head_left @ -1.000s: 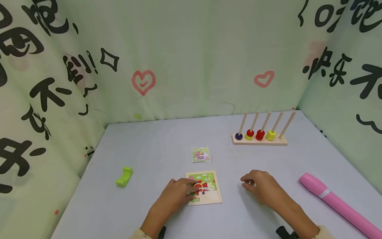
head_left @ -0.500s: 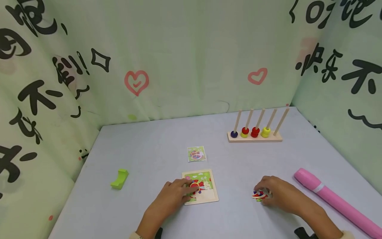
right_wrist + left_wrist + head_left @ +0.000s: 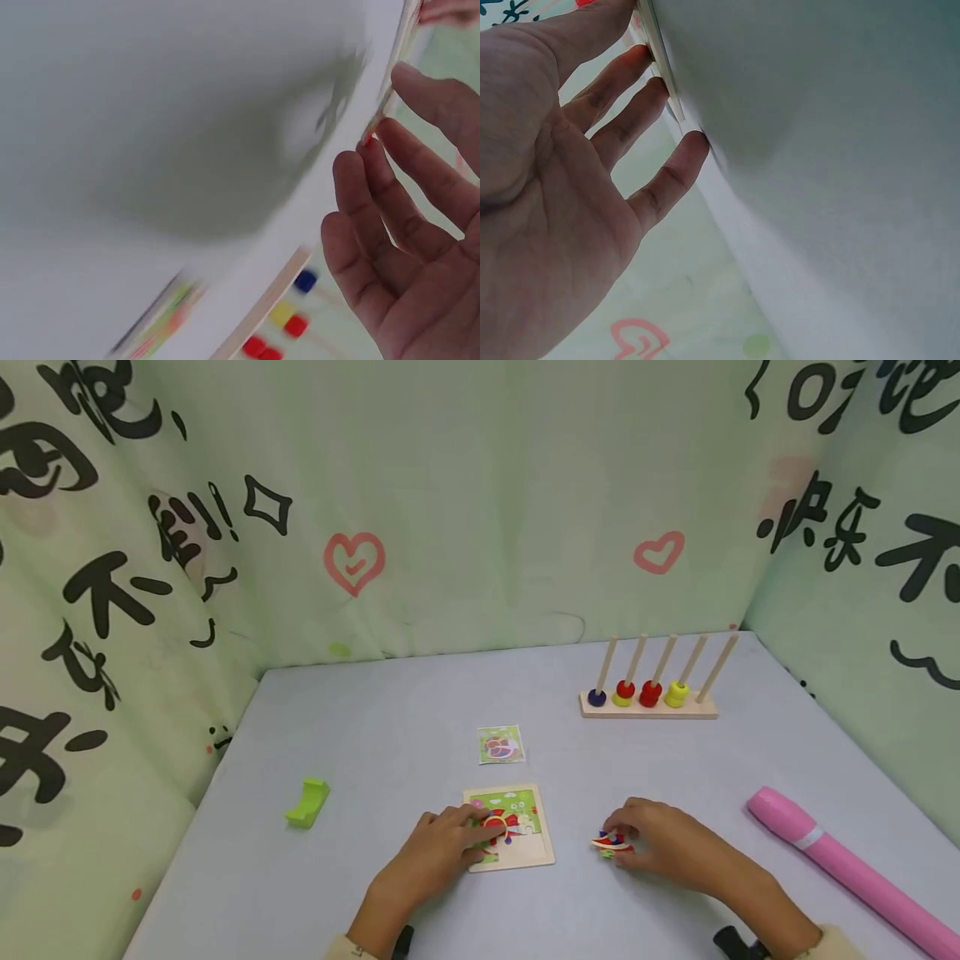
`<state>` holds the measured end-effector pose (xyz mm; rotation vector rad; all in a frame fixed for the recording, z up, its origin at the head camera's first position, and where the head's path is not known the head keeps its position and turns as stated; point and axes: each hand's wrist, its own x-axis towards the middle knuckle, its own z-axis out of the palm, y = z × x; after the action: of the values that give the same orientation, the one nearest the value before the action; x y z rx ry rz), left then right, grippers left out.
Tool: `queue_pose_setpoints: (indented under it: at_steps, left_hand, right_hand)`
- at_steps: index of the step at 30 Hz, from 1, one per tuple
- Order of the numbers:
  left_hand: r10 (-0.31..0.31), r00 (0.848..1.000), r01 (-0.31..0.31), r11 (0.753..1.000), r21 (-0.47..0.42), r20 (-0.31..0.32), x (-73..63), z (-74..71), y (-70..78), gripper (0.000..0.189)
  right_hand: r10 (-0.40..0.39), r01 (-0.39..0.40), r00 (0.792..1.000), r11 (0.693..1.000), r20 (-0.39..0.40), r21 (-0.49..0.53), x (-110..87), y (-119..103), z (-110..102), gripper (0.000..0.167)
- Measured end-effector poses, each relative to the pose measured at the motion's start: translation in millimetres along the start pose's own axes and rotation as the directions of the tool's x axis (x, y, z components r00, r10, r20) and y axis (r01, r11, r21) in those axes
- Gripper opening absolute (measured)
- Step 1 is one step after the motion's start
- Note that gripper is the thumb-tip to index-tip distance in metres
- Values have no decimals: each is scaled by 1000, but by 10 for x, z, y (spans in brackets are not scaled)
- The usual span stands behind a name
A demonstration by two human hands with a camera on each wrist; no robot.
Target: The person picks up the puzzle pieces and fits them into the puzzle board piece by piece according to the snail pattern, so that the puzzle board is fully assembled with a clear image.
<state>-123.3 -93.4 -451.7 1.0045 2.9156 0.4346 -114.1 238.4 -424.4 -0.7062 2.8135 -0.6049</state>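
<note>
A square wooden jigsaw puzzle board [image 3: 525, 852] with a green and red picture lies in the middle of the table. Its lower right part shows bare wood. My left hand [image 3: 431, 856] rests on the board's left side, covering some of the picture; in the left wrist view its extended fingers [image 3: 667, 180] reach the board's edge. To the right of the board, my right hand [image 3: 663, 843] pinches a puzzle piece [image 3: 609, 842] in red, blue and green. The right wrist view shows that piece [image 3: 376, 124] edge-on between thumb and fingers, apart from the table.
A small picture card [image 3: 502, 745] lies behind the board. Farther back right stands a wooden peg rack [image 3: 648, 712] with coloured beads. A green curved block [image 3: 307, 803] lies at left, a long pink object [image 3: 847, 860] at right. Curtains [image 3: 465, 510] enclose the table.
My right hand reached down to the right, came up with a puzzle piece in its fingers, and has carried it left towards the board. My left hand stays on the board.
</note>
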Motion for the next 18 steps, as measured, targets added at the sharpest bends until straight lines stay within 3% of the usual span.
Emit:
queue_pose_setpoints:
  at_steps: [8,18]
  left_hand:
    - [-8,1000,8,1000,-2,2,49,11,-1,41]
    - [-10,1000,11,1000,-14,19,21,-14,-14,41]
  right_hand:
    - [-120,120,992,993,47,23,428,-538,162,22]
    - [-185,184,983,980,5,72,625,-704,306,16]
